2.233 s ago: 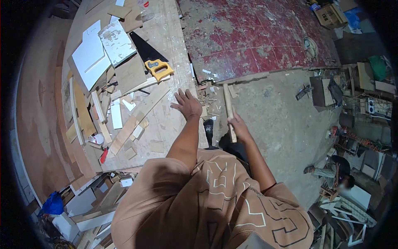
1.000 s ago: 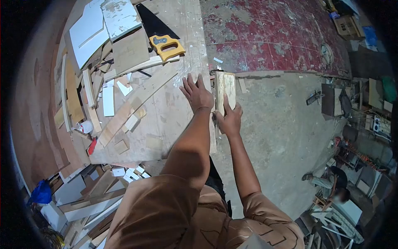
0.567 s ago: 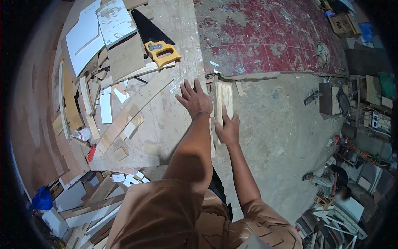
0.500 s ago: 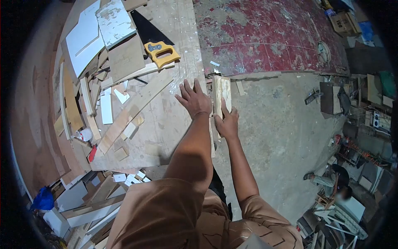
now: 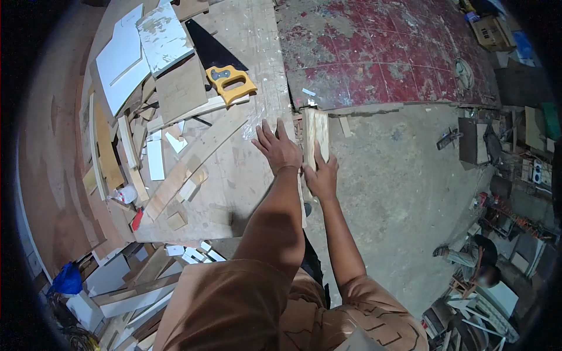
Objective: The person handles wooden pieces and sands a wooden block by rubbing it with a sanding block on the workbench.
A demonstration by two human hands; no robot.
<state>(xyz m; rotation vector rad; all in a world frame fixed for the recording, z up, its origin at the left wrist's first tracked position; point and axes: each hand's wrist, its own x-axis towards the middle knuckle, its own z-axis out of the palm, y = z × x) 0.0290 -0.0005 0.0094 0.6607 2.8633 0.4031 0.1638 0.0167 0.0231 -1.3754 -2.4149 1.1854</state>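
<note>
My left hand [image 5: 281, 151] lies flat with fingers spread near the right edge of the wooden worktable [image 5: 237, 178]. Beside that edge, my right hand [image 5: 322, 177] is wrapped round the lower part of a pale wooden block [image 5: 317, 131] with a rough, patchy face. The block stands out over the floor side, lengthwise along the table edge. Above my left hand on the table lies a handsaw [image 5: 234, 86] with a yellow handle and black blade. A long thin wood strip [image 5: 216, 140] lies slantwise to the left of my left hand.
White boards [image 5: 123, 61], offcuts and a white cup-like container [image 5: 124, 195] cover the table's left part. More scrap wood [image 5: 140, 292] is heaped below. Red tiled flooring [image 5: 374, 52] meets grey concrete [image 5: 386, 181]. A person [image 5: 483, 251] sits low at the right, among stacked frames.
My right hand has raised the block from a low, edge-on position and turned its broad face up beside the table edge. My left hand has stayed flat on the table. The view has shifted.
</note>
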